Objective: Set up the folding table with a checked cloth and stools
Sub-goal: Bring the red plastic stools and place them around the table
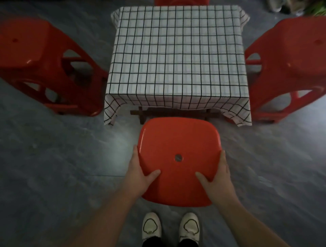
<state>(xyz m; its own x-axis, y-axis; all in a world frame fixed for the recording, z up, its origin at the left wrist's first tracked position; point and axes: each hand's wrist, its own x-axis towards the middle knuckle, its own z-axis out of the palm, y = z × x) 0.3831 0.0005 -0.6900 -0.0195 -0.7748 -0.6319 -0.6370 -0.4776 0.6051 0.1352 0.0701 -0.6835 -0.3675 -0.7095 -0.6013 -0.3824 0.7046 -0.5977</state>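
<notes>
A red plastic stool (178, 141) with a small hole in its seat stands right in front of me, at the near edge of the table. My left hand (139, 174) grips the seat's left rim, thumb on top. My right hand (217, 176) grips the right rim the same way. The low folding table is covered by a white cloth with black checks (178, 52); its dark wooden legs (141, 112) show under the near hem. A second red stool (44, 65) stands left of the table, a third red stool (289, 67) to its right.
A sliver of another red stool (181, 2) shows beyond the table's far edge. My white shoes (170, 227) are on the grey floor (61, 158) just behind the held stool. Some blurred items (298, 7) lie at the top right corner.
</notes>
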